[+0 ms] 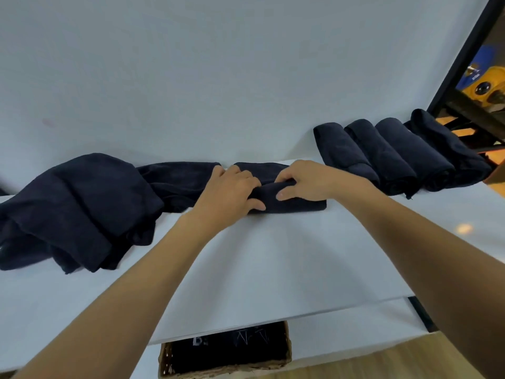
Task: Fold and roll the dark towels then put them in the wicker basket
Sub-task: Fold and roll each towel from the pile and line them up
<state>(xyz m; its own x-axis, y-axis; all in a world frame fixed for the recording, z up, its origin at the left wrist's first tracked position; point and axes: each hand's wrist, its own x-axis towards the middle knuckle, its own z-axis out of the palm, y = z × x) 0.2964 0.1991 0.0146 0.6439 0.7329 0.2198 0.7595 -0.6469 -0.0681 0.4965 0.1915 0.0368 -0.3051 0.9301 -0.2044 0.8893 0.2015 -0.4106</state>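
— What's nearest to us?

— A rectangular woven wicker basket (224,371), low down under the near edge of the smooth white table (246,269). Its weave is coarse and straw-coloured. The inside is dark, and I cannot tell what lies in it.

— And the hands?

— Two bare forearms reach out across the tabletop. The left hand (229,190) has its fingers curled over the left end of a soft, dark navy half-rolled towel (297,203), with the thumb against the near side. The right hand (308,181) grips the same roll just beside it, fingers hooked over the top and thumb pressed flat on the near face.

— So where does that towel sit?

— On the table, about the middle and towards the back, well apart from the basket. The rolled part is a thick, stubby cylinder. The unrolled part lies flat beyond the knuckles, up against the wall.

— To the left?

— A rumpled heap of loose dark towels (82,203), slumped in deep creases, matte and fuzzy. One towel stretches from it towards the left hand.

— To the right?

— Four rolled dark towels (396,157), plump logs lying side by side and touching, at the back right of the table.

— Behind all that?

— A plain white wall (218,77). At the far right there's a black frame (461,50) with something yellow and blue (486,86) past it, too blurred to name.
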